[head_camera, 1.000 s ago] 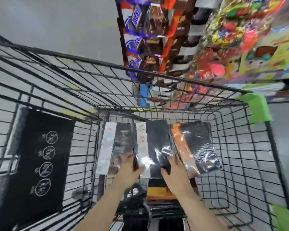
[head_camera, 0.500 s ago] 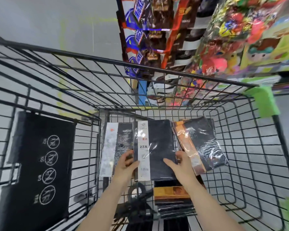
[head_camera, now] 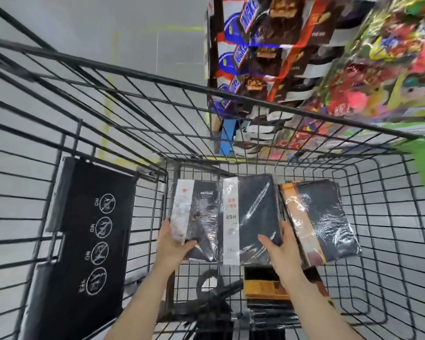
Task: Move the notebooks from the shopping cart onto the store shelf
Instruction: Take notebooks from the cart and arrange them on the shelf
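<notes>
Three shrink-wrapped dark notebooks are inside the black wire shopping cart (head_camera: pixel 368 241). My left hand (head_camera: pixel 172 244) grips the near end of the left notebook (head_camera: pixel 196 214), which has a white band. My right hand (head_camera: pixel 280 251) holds the near right edge of the middle notebook (head_camera: pixel 250 214), marked 25K on its white strip. Both notebooks look raised off the cart floor. The third notebook (head_camera: pixel 322 217), with an orange band, lies to the right, untouched. The store shelf (head_camera: pixel 353 69) stands beyond the cart at the upper right, full of bright packets.
A black child-seat flap (head_camera: pixel 84 241) with warning symbols hangs on the cart's left. Another stack of wrapped books with an orange band (head_camera: pixel 263 288) lies near me under my right wrist. A chocolate-bar display (head_camera: pixel 260 45) stands left of the shelf. Grey floor surrounds the cart.
Both hands have closed on the notebooks and brought the left and middle ones up towards me. My left hand shifted from between the two notebooks to the left one's outer edge.
</notes>
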